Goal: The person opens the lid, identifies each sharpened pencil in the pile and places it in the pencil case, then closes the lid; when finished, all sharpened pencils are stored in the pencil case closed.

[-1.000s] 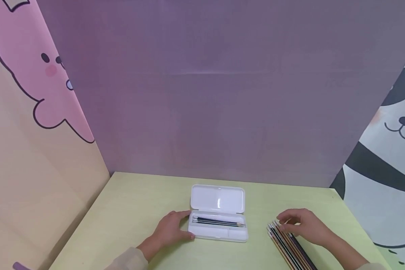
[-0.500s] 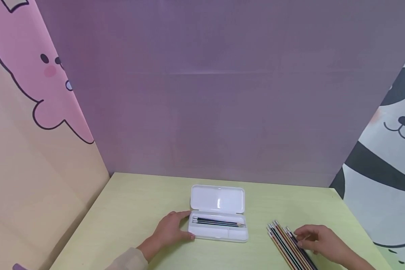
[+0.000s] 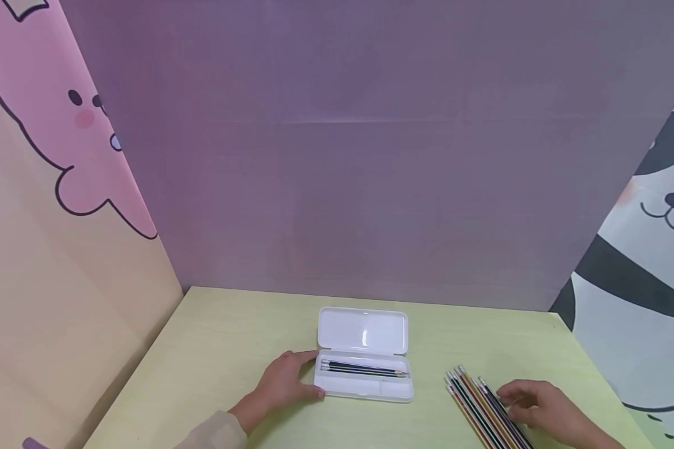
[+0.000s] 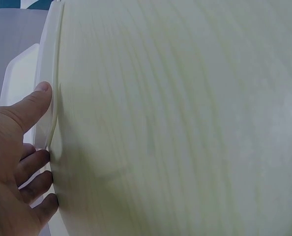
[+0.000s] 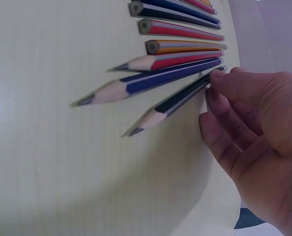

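Note:
A white pencil case (image 3: 348,388) lies with its lid (image 3: 345,330) folded back, and several black pencils (image 3: 362,370) rest in its long rear compartment. My left hand (image 3: 283,380) grips the case's left end, thumb at the front corner and index finger at the back one. On the right, several pencils (image 3: 477,405) lie side by side, slanting toward me. My right hand (image 3: 545,408) is at their right edge. In the right wrist view its thumb and index finger pinch the eraser end of a sharpened black pencil (image 5: 178,102), which is angled away from its neighbours.
Beside the black pencil lie a sharpened blue pencil (image 5: 151,82) and a sharpened red pencil (image 5: 165,60). Others, such as the orange pencil (image 5: 185,47), have flat unsharpened ends. A purple-grey panel (image 3: 337,156) stands behind the pale table (image 3: 247,312).
My right hand has moved right and toward me, from the pencils' eraser ends to their right edge. The rightmost pencils have shifted slightly right. My left hand stays on the case.

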Tool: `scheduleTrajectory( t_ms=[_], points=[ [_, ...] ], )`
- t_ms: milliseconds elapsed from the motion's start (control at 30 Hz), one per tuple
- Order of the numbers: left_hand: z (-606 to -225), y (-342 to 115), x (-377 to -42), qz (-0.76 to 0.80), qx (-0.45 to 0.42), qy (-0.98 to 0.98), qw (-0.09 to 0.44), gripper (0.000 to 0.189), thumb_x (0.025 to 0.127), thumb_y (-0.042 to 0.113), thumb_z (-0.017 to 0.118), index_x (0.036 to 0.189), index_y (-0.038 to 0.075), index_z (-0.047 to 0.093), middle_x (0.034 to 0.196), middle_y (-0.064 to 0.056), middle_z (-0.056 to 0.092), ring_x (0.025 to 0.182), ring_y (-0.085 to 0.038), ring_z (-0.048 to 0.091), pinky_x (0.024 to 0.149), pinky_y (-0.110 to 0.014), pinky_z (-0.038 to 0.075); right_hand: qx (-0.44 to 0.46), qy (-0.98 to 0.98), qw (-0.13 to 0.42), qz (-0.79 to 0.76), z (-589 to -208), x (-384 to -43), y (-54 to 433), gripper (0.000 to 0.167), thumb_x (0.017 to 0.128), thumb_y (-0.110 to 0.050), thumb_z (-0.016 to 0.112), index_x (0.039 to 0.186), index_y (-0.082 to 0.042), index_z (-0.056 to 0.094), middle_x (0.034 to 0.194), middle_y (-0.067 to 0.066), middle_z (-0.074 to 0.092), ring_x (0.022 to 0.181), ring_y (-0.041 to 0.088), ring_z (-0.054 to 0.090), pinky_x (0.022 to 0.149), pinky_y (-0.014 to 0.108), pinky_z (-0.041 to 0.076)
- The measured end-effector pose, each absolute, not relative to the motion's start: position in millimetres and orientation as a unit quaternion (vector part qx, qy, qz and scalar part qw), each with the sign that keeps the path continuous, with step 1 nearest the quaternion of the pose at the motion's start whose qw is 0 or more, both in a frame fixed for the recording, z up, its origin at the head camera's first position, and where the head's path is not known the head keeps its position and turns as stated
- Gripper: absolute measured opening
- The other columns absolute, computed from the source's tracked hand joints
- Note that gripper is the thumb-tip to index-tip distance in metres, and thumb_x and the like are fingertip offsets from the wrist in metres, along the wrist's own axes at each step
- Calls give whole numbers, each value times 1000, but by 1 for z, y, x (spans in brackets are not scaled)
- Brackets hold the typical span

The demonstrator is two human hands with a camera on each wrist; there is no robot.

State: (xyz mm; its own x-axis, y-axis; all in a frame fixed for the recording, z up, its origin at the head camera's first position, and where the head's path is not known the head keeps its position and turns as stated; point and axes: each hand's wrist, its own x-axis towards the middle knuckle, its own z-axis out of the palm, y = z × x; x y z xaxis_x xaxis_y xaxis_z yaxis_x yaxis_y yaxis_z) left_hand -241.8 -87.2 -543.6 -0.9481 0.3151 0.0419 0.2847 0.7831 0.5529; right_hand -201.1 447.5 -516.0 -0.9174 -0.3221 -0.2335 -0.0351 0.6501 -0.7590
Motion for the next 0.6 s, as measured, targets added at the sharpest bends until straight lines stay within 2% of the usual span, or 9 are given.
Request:
scheduleTrajectory(
  t_ms=[133, 367, 600],
  points=[
    [-544, -87, -242, 292, 156, 943, 27, 88, 70, 52, 90, 144, 15, 60, 131, -7, 69, 116, -30, 61, 101, -53, 52, -96, 892, 177, -405, -517, -201, 448, 31, 91, -4, 71, 121, 4, 67, 114, 18, 71, 89, 12, 66, 72, 23, 57],
    [-544, -86, -242, 293, 151, 944, 25, 89, 69, 52, 90, 144, 15, 60, 131, -8, 69, 117, -30, 61, 101, -53, 52, -96, 912, 149, -369, -519, -203, 447, 30, 89, -8, 75, 117, 0, 70, 102, 11, 72, 79, 5, 62, 60, 28, 57],
    [-543, -87, -243, 293, 154, 943, 25, 88, 70, 50, 91, 144, 14, 60, 132, -8, 68, 118, -31, 61, 102, -53, 52, -113, 926, 122, -339, -519, -206, 443, 29, 87, -11, 78, 114, -2, 71, 95, 4, 70, 76, 1, 57, 60, 24, 55]
  ],
)
